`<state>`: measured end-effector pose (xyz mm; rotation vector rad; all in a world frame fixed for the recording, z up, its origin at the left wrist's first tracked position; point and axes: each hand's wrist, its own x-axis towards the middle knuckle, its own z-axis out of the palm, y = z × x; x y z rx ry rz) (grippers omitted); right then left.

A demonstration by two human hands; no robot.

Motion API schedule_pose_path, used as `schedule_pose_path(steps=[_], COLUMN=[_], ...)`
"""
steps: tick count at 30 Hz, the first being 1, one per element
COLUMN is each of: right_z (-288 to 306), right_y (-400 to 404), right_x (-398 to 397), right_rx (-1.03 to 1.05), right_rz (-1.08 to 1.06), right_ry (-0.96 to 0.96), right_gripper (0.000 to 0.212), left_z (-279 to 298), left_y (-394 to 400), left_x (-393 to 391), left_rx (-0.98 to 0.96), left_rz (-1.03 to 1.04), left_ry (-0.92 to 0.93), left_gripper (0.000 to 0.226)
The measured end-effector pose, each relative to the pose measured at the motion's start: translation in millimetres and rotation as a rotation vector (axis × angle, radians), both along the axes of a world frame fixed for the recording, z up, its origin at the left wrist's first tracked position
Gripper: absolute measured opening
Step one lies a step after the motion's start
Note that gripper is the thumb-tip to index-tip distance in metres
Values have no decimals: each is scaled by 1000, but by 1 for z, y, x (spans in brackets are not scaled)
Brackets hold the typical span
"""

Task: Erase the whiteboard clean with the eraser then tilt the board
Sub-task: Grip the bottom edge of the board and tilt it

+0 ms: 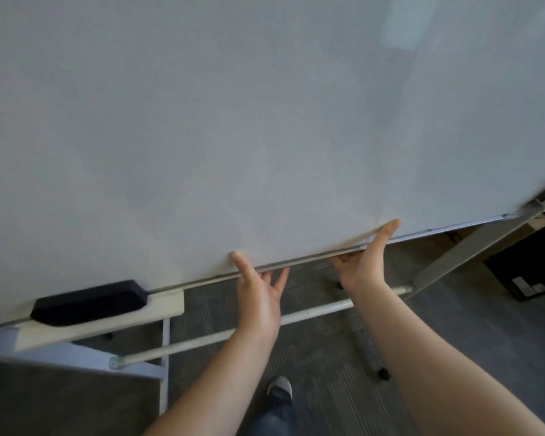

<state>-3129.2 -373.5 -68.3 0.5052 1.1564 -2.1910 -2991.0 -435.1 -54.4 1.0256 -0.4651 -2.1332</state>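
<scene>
The whiteboard [265, 121] fills most of the head view, its surface blank and its lower edge running from lower left up to the right. My left hand [258, 287] grips that lower edge, thumb on the front face and fingers curled underneath. A little further right, my right hand [365, 259] holds the same edge in the same way, thumb lying up along the front. The black eraser [88, 302] lies on the cream tray [164, 305] at the board's lower left, apart from both hands.
A white crossbar [312, 314] of the stand runs below the board. A grey stand leg [472, 250] slants at the right, beside a dark box [529, 272] on the carpet. My shoe [279, 387] shows at the bottom centre.
</scene>
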Motion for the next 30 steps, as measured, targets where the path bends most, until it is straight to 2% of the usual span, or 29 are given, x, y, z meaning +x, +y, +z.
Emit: schedule_pose_path(steps=[4, 7, 14, 17, 21, 23, 25, 28, 30], right_z=[-1, 0, 4, 5, 6, 7, 8, 10, 11], right_y=[-2, -13, -41, -51, -62, -70, -79, -93, -101], right_x=[-38, -58, -105, -130, -169, -189, -208, -236, -254], right_rx=[-6, -5, -8, -12, -8, -10, -17, -6, -10], right_rz=[0, 34, 35, 55, 114, 159, 190, 226, 254], right_ry=[-9, 5, 5, 9, 6, 8, 11, -14, -48], right_gripper=[84, 83, 63, 72, 87, 85, 84, 97, 99], left_z=[-2, -1, 2, -1, -3, -3, -4, -7, -9], left_y=[-4, -17, -40, -52, -66, -74, -83, -99, -109], left_x=[-37, -57, -102, -132, -171, -191, -212, -239, -254], left_rx=[0, -19, -54, -11, -25, -46, -47, -34, -47], left_rz=[-20, -16, -16, 29, 57, 84, 110, 124, 108], left_ry=[8, 17, -12, -26, -5, -18, -31, -55, -65], left_gripper=[63, 61, 54, 57, 41, 38, 49, 72, 78])
